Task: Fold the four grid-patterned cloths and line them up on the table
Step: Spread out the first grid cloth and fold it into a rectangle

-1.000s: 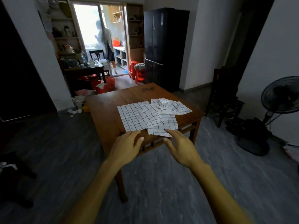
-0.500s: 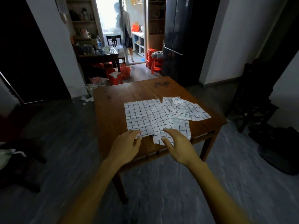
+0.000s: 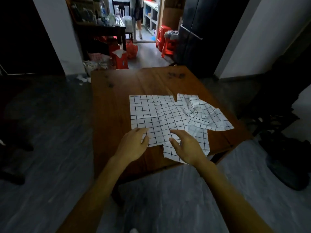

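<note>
Two hands reach over the near edge of a wooden worktop (image 3: 114, 101), the left hand (image 3: 133, 145) and right hand (image 3: 188, 147) both loose-fingered and holding nothing. Overlapping grid cloths (image 3: 161, 115) lie unfolded under their fingertips, crumpled at the far right.

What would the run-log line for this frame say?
stage: pre-fold | left hand: open, at near edge of flat cloth | right hand: open, over overlapping cloth | crumpled cloths: untouched | table: nothing folded
</note>
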The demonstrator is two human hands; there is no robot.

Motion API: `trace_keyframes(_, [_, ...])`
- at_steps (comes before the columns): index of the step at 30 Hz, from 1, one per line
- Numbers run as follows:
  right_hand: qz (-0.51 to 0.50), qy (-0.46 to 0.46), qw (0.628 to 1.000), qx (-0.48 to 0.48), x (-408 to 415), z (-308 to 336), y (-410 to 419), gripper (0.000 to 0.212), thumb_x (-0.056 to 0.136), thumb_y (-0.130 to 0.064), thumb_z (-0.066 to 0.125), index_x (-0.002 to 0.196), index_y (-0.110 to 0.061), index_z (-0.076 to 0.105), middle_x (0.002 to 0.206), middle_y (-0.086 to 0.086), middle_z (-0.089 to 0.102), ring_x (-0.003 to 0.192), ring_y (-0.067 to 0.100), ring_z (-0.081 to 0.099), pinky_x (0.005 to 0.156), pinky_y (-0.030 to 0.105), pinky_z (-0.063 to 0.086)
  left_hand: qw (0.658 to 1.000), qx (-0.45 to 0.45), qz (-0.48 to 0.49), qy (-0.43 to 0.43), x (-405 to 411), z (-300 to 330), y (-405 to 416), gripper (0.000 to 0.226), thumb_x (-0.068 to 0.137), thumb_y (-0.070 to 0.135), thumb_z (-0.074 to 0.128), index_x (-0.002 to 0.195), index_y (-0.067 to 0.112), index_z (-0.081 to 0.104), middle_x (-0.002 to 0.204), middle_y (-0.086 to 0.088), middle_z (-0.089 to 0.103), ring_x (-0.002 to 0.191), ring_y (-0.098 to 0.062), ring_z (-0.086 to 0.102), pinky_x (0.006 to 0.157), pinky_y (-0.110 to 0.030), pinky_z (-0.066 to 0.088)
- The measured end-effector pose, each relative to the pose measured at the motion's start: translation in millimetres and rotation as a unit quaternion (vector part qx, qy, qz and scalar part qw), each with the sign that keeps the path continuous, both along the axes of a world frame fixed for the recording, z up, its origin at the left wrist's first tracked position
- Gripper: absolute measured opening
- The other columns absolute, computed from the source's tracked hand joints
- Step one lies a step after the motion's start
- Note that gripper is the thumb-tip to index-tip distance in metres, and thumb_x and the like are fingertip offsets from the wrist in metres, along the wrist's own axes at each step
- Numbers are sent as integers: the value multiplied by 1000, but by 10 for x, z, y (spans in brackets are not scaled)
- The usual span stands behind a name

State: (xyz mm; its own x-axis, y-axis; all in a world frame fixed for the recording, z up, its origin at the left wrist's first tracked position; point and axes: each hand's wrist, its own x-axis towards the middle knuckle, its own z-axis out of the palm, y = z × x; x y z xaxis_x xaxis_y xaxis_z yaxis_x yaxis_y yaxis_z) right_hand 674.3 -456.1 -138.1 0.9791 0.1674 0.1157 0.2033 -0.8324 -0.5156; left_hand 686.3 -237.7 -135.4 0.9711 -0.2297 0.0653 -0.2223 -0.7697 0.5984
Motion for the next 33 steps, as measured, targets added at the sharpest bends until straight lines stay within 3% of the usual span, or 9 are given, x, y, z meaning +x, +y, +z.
trace_keyframes(3, [8, 15, 1000, 8, 261, -164, -7, 41, 98, -34, 49, 134, -15, 52, 135, 5, 55, 123, 20, 51, 102, 35, 42, 1000, 6, -3, 20, 241, -159, -49, 41, 99, 30, 45, 139, 19, 44, 139, -4, 49, 118, -18, 52, 95, -28, 39])
trace_keyframes(11, [29, 83, 996, -7, 1035, -680, -251, 42, 98, -35, 47, 138, -19, 47, 139, 3, 50, 126, 18, 47, 103, 29, 36, 995, 23, 31, 95, 836, -752, -359, 41, 99, 32, 42, 138, 19, 43, 139, -5, 47, 121, -21, 49, 99, -36, 44])
trace_keyframes(18, [68, 146, 987, 5, 1604, -1168, -502, 42, 97, -32, 51, 136, -19, 48, 138, 4, 51, 124, 20, 49, 101, 32, 40, 984, 63, 80, 145, 1255, -1271, -837, 42, 97, 35, 46, 137, 21, 44, 140, -2, 46, 122, -19, 47, 99, -34, 42])
trace_keyframes(28, [120, 180, 976, 3, 1949, -1538, -624, 40, 96, -28, 52, 134, -18, 50, 129, 7, 56, 113, 22, 55, 91, 29, 45, 977, 159, 23, 137, 1429, -1901, -1130, 49, 88, 33, 60, 134, 21, 46, 133, -5, 47, 124, -20, 41, 102, -33, 36])
trace_keyframes(33, [114, 185, 976, 9, 1971, -1661, -648, 38, 96, -28, 52, 132, -17, 52, 127, 6, 57, 110, 21, 56, 90, 29, 46, 978, 171, -6, 121, 1441, -2118, -1063, 32, 88, 29, 59, 119, 21, 56, 119, -5, 53, 110, -22, 48, 91, -32, 42])
